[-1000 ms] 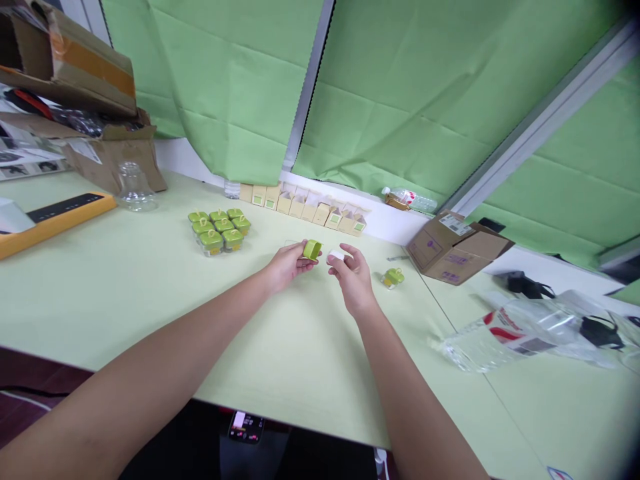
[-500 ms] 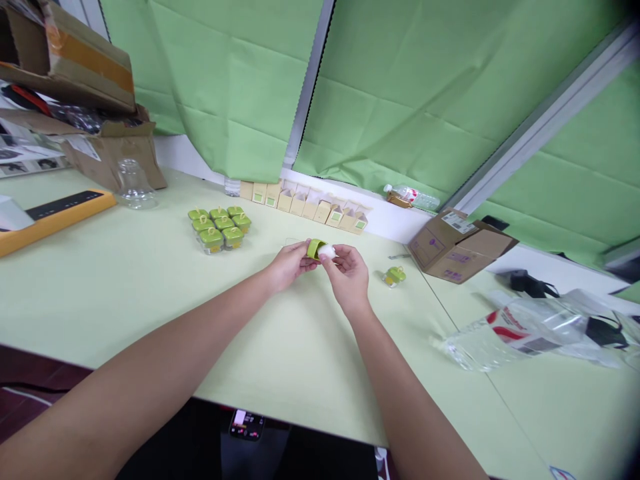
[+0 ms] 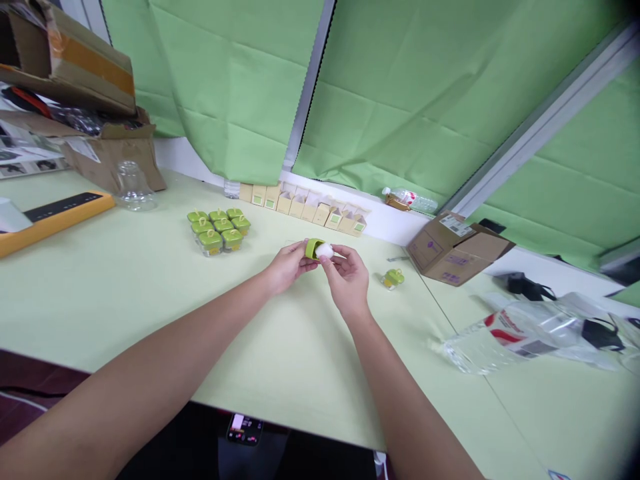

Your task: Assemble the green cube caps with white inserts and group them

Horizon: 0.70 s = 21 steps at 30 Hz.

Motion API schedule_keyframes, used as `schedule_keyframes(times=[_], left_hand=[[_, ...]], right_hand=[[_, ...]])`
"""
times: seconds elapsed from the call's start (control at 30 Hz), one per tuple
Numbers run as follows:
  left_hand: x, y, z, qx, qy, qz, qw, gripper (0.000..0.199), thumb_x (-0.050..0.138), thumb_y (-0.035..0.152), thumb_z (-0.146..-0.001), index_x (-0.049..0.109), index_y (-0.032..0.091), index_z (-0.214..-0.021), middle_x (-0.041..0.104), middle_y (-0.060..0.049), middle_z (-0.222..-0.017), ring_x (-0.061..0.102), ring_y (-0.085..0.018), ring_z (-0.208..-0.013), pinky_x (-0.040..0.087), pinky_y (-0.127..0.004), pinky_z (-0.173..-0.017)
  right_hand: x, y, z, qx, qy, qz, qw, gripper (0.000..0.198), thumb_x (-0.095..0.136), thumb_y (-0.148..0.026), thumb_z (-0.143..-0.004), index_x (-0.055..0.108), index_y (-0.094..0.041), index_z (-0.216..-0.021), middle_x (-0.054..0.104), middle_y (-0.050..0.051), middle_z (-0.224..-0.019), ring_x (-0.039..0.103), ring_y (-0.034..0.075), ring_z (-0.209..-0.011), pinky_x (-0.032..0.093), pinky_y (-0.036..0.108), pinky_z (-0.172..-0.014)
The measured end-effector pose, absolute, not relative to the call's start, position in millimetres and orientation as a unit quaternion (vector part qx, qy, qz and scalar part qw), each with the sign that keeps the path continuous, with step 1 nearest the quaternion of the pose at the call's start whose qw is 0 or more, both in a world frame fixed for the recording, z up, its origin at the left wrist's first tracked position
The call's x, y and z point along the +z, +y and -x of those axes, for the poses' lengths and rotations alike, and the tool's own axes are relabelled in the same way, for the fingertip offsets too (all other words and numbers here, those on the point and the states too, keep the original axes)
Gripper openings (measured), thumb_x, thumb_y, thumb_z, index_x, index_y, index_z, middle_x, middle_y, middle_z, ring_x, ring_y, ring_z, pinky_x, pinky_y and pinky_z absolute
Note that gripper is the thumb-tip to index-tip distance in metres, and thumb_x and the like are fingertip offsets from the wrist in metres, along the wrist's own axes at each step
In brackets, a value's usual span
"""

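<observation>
Between the thumb and fingers of my left hand is a small green lid, tipped so its hollow underside faces right. My right hand pinches a soft white wad, which looks like cotton, right at the lid's opening. Whether the wad touches the inside of the lid I cannot tell. To the right of my right hand stands a small clear jar with a green lid. Several similar green-lidded jars are grouped on the left of the table.
A row of small cream cartons lines the back edge. Cardboard boxes stand at right and far left. A large plastic bottle lies at right. A clear glass vessel and a yellow-edged device are at left.
The lid has turned slightly and its hollow shows a little more. The white wad has shifted slightly left with my right fingers. Both grips stay the same.
</observation>
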<state>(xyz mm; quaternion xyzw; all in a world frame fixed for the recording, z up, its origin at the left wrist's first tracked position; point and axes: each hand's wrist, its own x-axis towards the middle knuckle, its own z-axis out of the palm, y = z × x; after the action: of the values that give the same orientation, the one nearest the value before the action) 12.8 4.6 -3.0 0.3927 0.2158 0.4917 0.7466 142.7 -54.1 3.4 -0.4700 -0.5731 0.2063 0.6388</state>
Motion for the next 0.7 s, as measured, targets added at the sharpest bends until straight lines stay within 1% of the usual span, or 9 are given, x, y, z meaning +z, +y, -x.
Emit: schedule_keyframes(times=[0.23,0.47,0.7], left_hand=[[-1,4,-12,0.500,0.212,-0.379,0.749,0.021,0.061,0.029,-0.090,0.068,0.015,-0.103,0.071,-0.011,-0.110,0.067,-0.017,-0.092,0.050,-0.037,-0.096],[-3,5,-13,0.509,0.216,-0.375,0.744,0.024,0.057,0.032,-0.094,0.068,0.013,-0.101,0.071,-0.012,-0.108,0.068,-0.017,-0.090,0.050,-0.039,-0.096],[-4,4,-14,0.512,0.211,-0.377,0.742,0.024,0.058,0.033,-0.093,0.069,0.013,-0.099,0.072,-0.012,-0.104,0.068,-0.018,-0.088,0.051,-0.038,-0.093]], right_hand=[[7,-56,-144,0.184,-0.589,0.473,0.629,0.036,0.072,-0.037,-0.081,0.062,-0.020,-0.111,0.067,0.012,-0.116,0.070,0.022,-0.095,0.058,0.038,-0.083],[10,-57,-146,0.138,-0.620,0.482,0.604,0.034,0.071,-0.035,-0.083,0.063,-0.021,-0.113,0.068,0.010,-0.117,0.070,0.022,-0.095,0.060,0.038,-0.084],[14,-62,-147,0.024,-0.679,0.484,0.551,0.026,0.065,-0.032,-0.088,0.064,-0.024,-0.113,0.069,0.007,-0.111,0.069,0.020,-0.090,0.062,0.038,-0.081]])
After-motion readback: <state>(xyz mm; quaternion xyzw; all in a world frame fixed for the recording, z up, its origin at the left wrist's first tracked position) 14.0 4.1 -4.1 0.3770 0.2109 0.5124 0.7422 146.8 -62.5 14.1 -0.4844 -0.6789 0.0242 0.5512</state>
